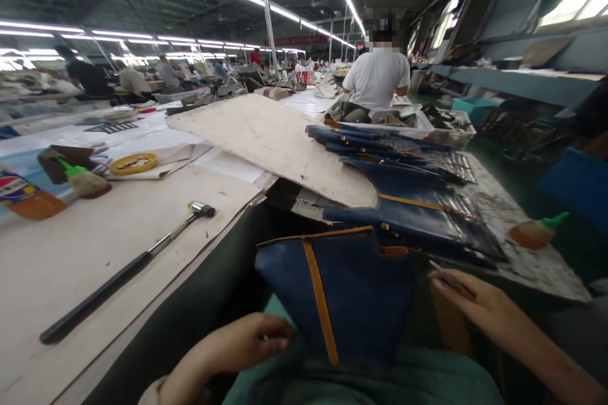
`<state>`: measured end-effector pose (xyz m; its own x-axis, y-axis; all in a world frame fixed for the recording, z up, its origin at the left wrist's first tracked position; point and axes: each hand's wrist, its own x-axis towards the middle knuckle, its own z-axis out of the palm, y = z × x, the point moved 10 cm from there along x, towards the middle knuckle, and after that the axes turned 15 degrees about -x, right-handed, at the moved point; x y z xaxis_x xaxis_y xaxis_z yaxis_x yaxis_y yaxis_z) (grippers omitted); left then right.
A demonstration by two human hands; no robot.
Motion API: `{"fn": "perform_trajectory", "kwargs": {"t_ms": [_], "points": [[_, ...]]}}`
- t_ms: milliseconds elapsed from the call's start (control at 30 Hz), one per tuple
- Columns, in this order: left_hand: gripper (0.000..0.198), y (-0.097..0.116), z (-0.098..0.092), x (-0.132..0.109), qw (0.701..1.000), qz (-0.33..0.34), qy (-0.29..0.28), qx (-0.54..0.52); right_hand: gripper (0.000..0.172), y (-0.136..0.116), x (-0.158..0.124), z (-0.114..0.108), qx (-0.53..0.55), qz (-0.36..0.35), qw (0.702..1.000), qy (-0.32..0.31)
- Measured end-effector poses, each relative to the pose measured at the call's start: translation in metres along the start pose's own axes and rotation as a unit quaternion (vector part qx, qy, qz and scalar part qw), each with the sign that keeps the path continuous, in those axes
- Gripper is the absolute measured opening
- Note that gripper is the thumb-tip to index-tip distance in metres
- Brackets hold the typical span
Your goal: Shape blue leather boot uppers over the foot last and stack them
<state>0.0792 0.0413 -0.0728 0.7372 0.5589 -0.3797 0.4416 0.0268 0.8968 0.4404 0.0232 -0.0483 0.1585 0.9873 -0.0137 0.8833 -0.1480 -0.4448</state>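
A blue leather bag piece [351, 297] with an orange strap and orange edging rests on my lap. My left hand [237, 348] lies at its lower left corner, fingers curled against the blue leather and the teal cloth under it. My right hand [479, 307] is at the piece's right side and pinches a thin flat tool [449, 278], too small to name. Just beyond, a stack of similar blue pieces [408, 202] with orange trim lies on the bench.
A pale board [280, 139] overlaps the stack. On the long table [71, 253] at left lie a hammer [128, 269], glue bottles [83, 180] and a yellow tin [133, 163]. Another glue bottle [536, 231] sits at right. A person in a white shirt [377, 76] sits ahead.
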Motion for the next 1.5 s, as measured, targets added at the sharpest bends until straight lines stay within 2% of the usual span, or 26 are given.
{"fn": "perform_trajectory", "kwargs": {"t_ms": [33, 67, 100, 167, 233, 267, 333, 400, 467, 567, 633, 700, 767, 900, 1000, 1100, 1233, 1333, 1500], "points": [[0.029, 0.015, -0.011, -0.004, 0.999, 0.013, 0.014, -0.031, 0.043, -0.002, 0.0, -0.01, 0.003, 0.002, 0.999, 0.039], [0.032, 0.028, -0.029, -0.006, 0.996, 0.032, 0.056, -0.06, 0.042, -0.01, 0.001, -0.022, 0.004, -0.008, 0.997, 0.081], [0.035, 0.037, -0.053, -0.008, 0.987, 0.057, 0.128, -0.08, 0.04, -0.023, 0.002, -0.034, 0.003, -0.028, 0.992, 0.121], [0.038, 0.043, -0.106, -0.017, 0.94, 0.105, 0.317, -0.072, 0.034, -0.061, 0.003, -0.051, -0.001, -0.099, 0.977, 0.187], [0.044, 0.032, -0.141, -0.026, 0.881, 0.122, 0.457, -0.022, 0.029, -0.103, 0.003, -0.053, -0.015, -0.187, 0.961, 0.202], [0.047, 0.023, -0.15, -0.025, 0.863, 0.117, 0.492, -0.001, 0.028, -0.119, 0.003, -0.049, -0.027, -0.22, 0.956, 0.19], [0.048, 0.002, -0.155, -0.015, 0.856, 0.101, 0.506, 0.016, 0.027, -0.139, 0.006, -0.035, -0.052, -0.254, 0.954, 0.152], [0.044, -0.009, -0.15, -0.002, 0.868, 0.095, 0.487, 0.02, 0.025, -0.138, 0.008, -0.024, -0.076, -0.241, 0.959, 0.129], [0.039, -0.008, -0.139, 0.006, 0.878, 0.103, 0.466, 0.036, 0.022, -0.123, 0.005, -0.017, -0.097, -0.215, 0.963, 0.128], [0.032, 0.012, -0.12, 0.012, 0.884, 0.124, 0.446, 0.068, 0.019, -0.092, -0.012, -0.01, -0.113, -0.2, 0.961, 0.152], [0.026, 0.031, -0.103, 0.016, 0.88, 0.135, 0.437, 0.128, 0.019, -0.073, -0.029, -0.003, -0.115, -0.202, 0.958, 0.168], [0.025, 0.053, -0.077, 0.024, 0.871, 0.156, 0.413, 0.214, 0.019, -0.058, -0.046, 0.012, -0.116, -0.202, 0.959, 0.163], [0.028, 0.073, -0.042, 0.038, 0.865, 0.192, 0.366, 0.283, 0.02, -0.049, -0.06, 0.03, -0.111, -0.196, 0.964, 0.144], [0.033, 0.098, 0.027, 0.063, 0.871, 0.272, 0.259, 0.317, 0.027, -0.042, -0.076, 0.053, -0.098, -0.163, 0.972, 0.139], [0.038, 0.107, 0.057, 0.072, 0.865, 0.308, 0.218, 0.332, 0.031, -0.041, -0.08, 0.054, -0.094, -0.144, 0.975, 0.137], [0.044, 0.106, 0.068, 0.074, 0.85, 0.318, 0.202, 0.367, 0.033, -0.039, -0.079, 0.052, -0.077, -0.13, 0.981, 0.118], [0.05, 0.097, 0.072, 0.072, 0.828, 0.319, 0.191, 0.421, 0.028, -0.034, -0.075, 0.05, -0.025, -0.102, 0.988, 0.117], [0.048, 0.096, 0.073, 0.07, 0.816, 0.324, 0.199, 0.436, 0.032, -0.027, -0.064, 0.053, 0.035, -0.057, 0.991, 0.113], [0.034, 0.101, 0.068, 0.08, 0.828, 0.286, 0.249, 0.414, 0.038, -0.015, -0.032, 0.055, 0.15, 0.014, 0.98, 0.129]]}}
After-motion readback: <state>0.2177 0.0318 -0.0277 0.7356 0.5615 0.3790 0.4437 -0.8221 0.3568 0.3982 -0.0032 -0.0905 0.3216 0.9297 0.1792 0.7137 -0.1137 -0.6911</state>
